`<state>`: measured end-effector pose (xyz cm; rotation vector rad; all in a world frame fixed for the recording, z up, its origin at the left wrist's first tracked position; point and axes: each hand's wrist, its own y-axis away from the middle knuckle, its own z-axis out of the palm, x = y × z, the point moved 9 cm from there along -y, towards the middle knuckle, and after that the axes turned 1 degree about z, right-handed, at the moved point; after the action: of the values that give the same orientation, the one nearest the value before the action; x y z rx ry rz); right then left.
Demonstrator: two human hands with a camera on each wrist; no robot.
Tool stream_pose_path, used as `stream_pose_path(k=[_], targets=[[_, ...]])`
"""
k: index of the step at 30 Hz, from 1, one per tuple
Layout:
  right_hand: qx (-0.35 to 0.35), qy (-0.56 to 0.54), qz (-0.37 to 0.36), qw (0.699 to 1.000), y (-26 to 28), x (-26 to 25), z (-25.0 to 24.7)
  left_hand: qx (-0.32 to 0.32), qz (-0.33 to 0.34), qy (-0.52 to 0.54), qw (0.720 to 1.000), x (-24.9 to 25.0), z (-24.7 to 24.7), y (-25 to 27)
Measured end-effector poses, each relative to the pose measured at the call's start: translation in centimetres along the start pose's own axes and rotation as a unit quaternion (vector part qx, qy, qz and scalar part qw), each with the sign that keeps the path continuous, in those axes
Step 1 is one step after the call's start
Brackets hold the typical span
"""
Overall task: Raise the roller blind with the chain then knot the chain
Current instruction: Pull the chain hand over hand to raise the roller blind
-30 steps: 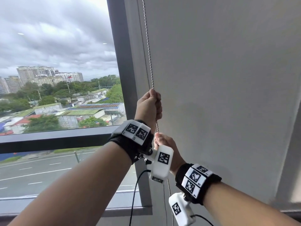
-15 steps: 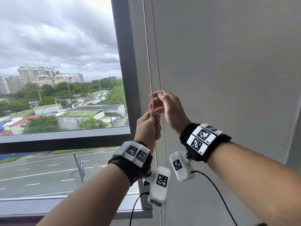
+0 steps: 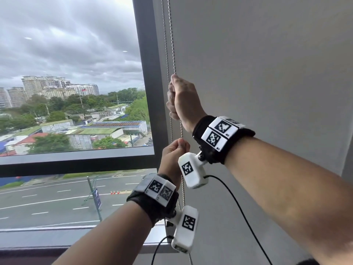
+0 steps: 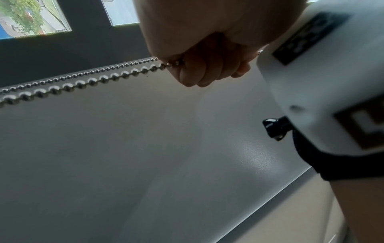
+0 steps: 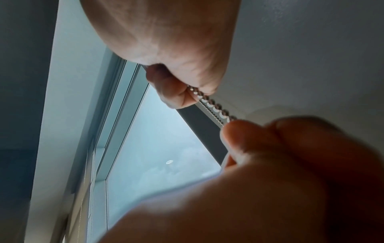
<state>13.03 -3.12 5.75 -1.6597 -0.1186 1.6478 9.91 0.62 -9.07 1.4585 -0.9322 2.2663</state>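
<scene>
Right hand: the right hand (image 3: 182, 98) is the upper one; its fingers are curled into a fist around the chain (image 3: 172, 44), which enters the fist at the top and comes out below it.
Left hand: the left hand (image 3: 174, 153) is lower, just under the right wrist; its fingers are also closed tight on the same strand of the chain.
Chain: a metal bead chain that hangs in two strands along the left edge of the roller blind (image 3: 257, 73); the second, thinner-looking strand runs free just to the left of both fists.
Roller blind: grey fabric, it covers the pane on the right side of the head view down to below the hands.
Writing: the black wristbands (image 3: 222, 133) carry white plates with black square code patterns; beside the right ones are very small characters, too small to read. A blue sign down at the road has marks that I cannot read.
Around: a dark window frame (image 3: 148, 92) stands just left of the chain; through the glass are a cloudy sky, buildings, trees and a road.
In the way: the white camera block (image 3: 193, 170) of the right wrist hangs in front of the chain below the left fist; a black cable leaves it.
</scene>
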Motion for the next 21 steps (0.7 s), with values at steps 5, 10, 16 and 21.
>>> stream_pose_path(k=[5,10,16,21], targets=[[-0.003,-0.002,-0.003,1.0,0.3,-0.2,0.0,-0.038,-0.012,-0.011,0.999,-0.2,0.1,0.5],[-0.002,-0.004,-0.01,1.0,0.7,-0.4,-0.2,-0.056,-0.033,-0.004,0.998,-1.3,-0.7,0.6],[-0.004,-0.009,-0.018,1.0,0.7,-0.6,-0.7,-0.05,-0.002,-0.012,0.999,0.6,-1.3,-0.3],[-0.009,-0.013,-0.034,0.999,0.8,-0.9,-1.0,-0.047,0.009,-0.039,0.998,1.0,-1.7,-0.8]])
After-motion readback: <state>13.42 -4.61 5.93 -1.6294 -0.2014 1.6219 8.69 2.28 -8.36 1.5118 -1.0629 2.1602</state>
